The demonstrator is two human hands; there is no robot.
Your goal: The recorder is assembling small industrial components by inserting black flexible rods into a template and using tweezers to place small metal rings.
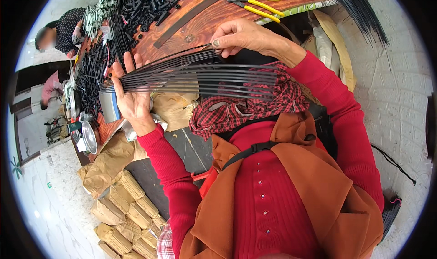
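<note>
While behind rods (195, 79): pliers (255, 6), tubes (150, 4).

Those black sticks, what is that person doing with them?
A person in a red sweater holds a fan of thin black rods over a wooden table. The left hand grips them at one end, spread flat. The right hand pinches one of the upper rods further along. Yellow-handled pliers and heaps of small black tubes lie on the table.

Below my left elbow, brown paper-wrapped bundles (125, 213) lie stacked on the floor. A crumpled brown paper sack (107, 165) leans against my table (200, 22) just above them.
</note>
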